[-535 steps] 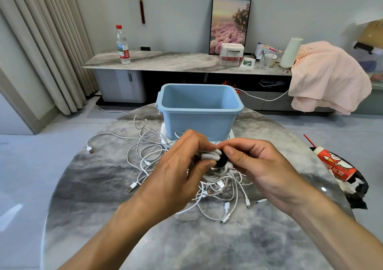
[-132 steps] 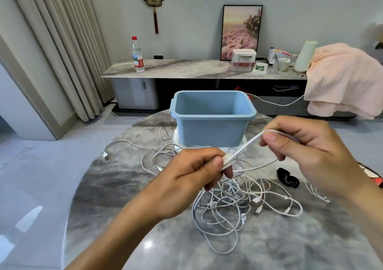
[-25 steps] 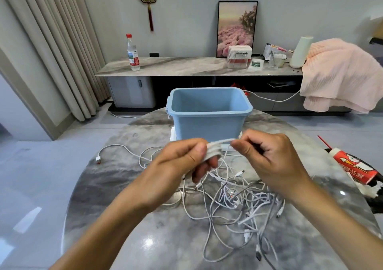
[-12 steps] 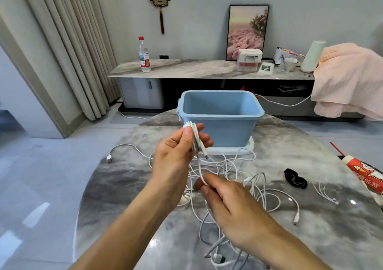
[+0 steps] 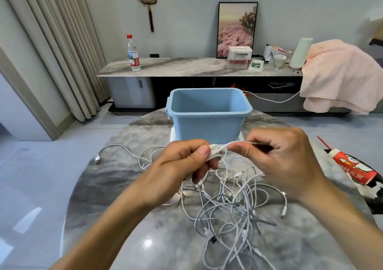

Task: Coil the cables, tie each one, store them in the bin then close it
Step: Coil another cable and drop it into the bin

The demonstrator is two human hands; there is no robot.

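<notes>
Left grip: the left hand pinches a small bundle of white cable between thumb and curled fingers, just in front of the bin.
Right grip: the right hand is clamped on the same cable's strand, thumb and forefinger pinching it right beside the left hand's bundle; the strand runs on under the curled fingers.
Held cable: raised above the worktop, level with the lower front wall of the bin; it spans the short gap between the two hands.
Loose cables: a tangled white and grey heap on the worktop, in front of the bin and below the hands; one strand trails left of the bin to a plug.
Bin: light blue, open-topped, upright at the far side of the worktop, standing on a white flat piece.
Red-and-white carton: lying right of the bin, at the worktop's edge.
</notes>
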